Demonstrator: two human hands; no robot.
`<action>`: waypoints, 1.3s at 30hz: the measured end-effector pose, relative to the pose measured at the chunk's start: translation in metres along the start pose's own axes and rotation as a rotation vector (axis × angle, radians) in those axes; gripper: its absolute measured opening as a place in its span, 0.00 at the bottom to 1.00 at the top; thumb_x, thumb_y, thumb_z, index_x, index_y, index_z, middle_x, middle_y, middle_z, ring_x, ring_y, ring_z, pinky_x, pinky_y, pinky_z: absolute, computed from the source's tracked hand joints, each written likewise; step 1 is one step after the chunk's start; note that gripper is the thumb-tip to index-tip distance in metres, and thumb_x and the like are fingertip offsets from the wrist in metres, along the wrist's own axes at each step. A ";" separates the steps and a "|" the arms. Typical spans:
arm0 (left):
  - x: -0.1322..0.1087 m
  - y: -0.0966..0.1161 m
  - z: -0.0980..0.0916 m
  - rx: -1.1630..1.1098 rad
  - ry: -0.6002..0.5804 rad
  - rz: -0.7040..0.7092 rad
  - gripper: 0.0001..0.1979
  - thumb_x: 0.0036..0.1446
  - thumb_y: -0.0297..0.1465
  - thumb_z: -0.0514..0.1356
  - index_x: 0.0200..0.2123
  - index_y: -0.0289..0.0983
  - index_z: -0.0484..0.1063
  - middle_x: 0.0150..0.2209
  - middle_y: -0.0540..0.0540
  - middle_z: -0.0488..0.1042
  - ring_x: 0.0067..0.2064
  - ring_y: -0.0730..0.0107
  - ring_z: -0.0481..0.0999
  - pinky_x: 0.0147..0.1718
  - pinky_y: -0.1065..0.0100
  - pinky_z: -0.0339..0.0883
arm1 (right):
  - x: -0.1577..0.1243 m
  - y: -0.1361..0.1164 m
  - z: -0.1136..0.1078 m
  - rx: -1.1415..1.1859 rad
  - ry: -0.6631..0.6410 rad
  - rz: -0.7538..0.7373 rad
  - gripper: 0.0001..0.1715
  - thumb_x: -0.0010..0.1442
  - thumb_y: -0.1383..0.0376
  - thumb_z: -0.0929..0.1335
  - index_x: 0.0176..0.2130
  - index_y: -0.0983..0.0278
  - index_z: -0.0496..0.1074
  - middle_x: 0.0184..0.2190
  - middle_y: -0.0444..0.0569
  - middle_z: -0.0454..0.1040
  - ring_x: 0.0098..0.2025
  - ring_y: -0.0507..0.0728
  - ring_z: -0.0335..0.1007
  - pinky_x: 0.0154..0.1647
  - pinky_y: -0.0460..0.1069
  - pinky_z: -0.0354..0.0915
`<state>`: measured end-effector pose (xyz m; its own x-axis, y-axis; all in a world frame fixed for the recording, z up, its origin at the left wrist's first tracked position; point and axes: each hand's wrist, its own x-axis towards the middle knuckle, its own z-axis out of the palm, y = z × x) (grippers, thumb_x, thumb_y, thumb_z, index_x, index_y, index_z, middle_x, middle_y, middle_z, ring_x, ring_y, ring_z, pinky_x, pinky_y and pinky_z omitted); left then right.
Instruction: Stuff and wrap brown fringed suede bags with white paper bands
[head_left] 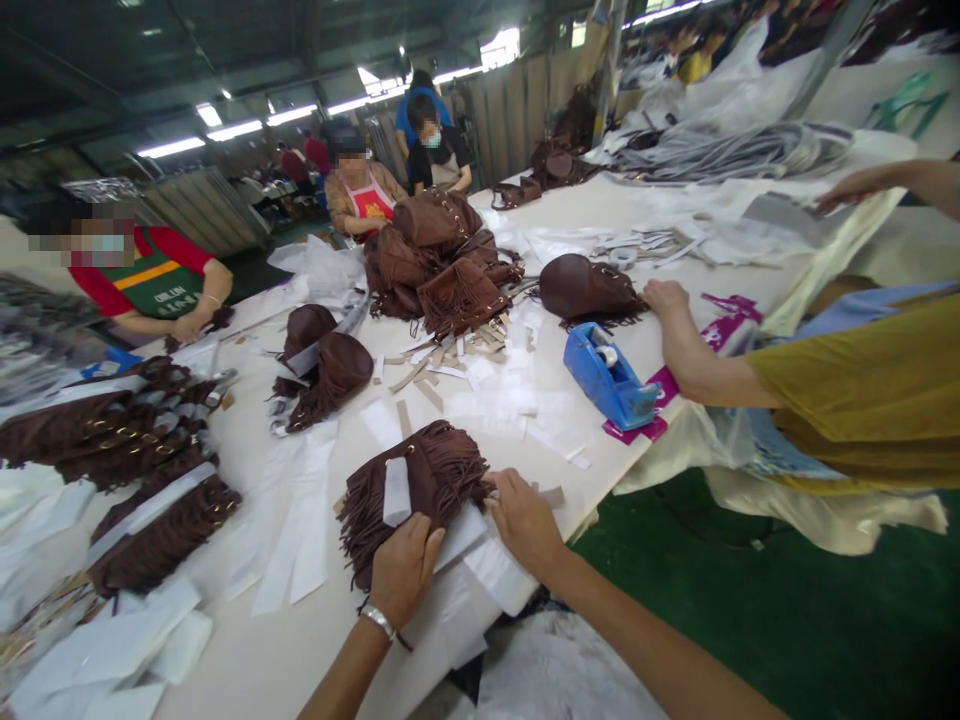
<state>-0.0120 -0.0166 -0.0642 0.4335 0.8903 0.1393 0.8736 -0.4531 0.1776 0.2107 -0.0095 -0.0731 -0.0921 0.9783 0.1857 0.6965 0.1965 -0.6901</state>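
Observation:
A dark brown fringed bag (442,470) lies on the table in front of me, with a white strip (396,490) across it. My left hand (407,572), with a silver bracelet at the wrist, is closed on the bag's near edge. At its right side, my right hand (525,525) pinches the fringe with thumb and fingers. Both hands' fingertips are partly hidden. Flat white sheets (495,570) lie under and beside the bag, close to the table's front edge.
A blue tape dispenser (611,380) stands right of the bag. Brown bags are piled (435,250) mid-table, and fringed pieces lie in rows (161,520) at left. A co-worker's hand (667,300) touches another bag (574,287). Other people work along the far side.

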 end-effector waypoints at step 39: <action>-0.012 -0.020 0.016 -0.030 0.068 0.206 0.04 0.67 0.30 0.49 0.38 0.39 0.62 0.37 0.43 0.70 0.40 0.61 0.73 0.37 0.63 0.67 | 0.008 -0.011 0.022 -0.101 -0.064 0.209 0.12 0.58 0.71 0.63 0.44 0.63 0.65 0.42 0.52 0.72 0.44 0.58 0.69 0.43 0.49 0.62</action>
<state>-0.0311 -0.0180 -0.0849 0.5852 0.7744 0.2405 0.7609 -0.6269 0.1675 0.1865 -0.0025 -0.0791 0.0190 0.9998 -0.0013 0.7724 -0.0155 -0.6350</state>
